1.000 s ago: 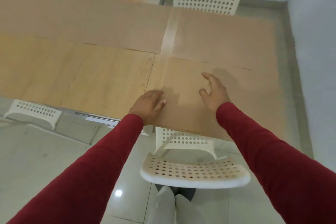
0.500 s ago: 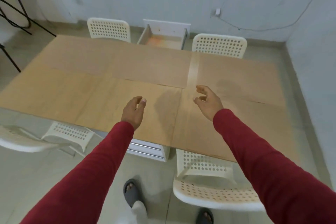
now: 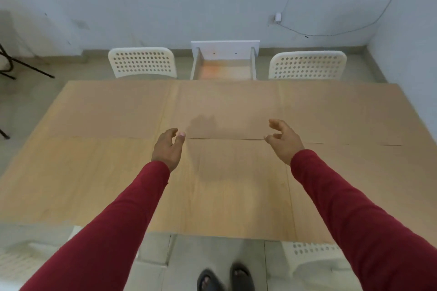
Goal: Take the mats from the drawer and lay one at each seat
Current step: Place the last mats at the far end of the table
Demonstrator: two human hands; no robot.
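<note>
Four thin tan rectangular mats cover the pale wooden desk (image 3: 71,184), one before each seat: the far-left mat (image 3: 113,108), the far-right mat (image 3: 331,111), the near-left mat (image 3: 78,172) and the near-right mat (image 3: 238,186). Their edges meet or nearly meet along the middle of the desk, though the exact borders are hard to trace because mats and desk are close in colour. Beyond the far edge, the open white wooden drawer (image 3: 224,61) sits between two white perforated plastic chairs (image 3: 142,61), and its bottom looks bare, with no mat left in it. Parts of two more white chairs show at the near edge. The person's left hand (image 3: 169,146) hangs above the desk with fingers loosely curled, holding nothing; the right hand (image 3: 282,140) does the same, fingers spread and bent, empty. Neither appears to touch a mat. Judging by this, the laying is done or all but done; what may remain is straightening a mat and perhaps closing the drawer.
</note>
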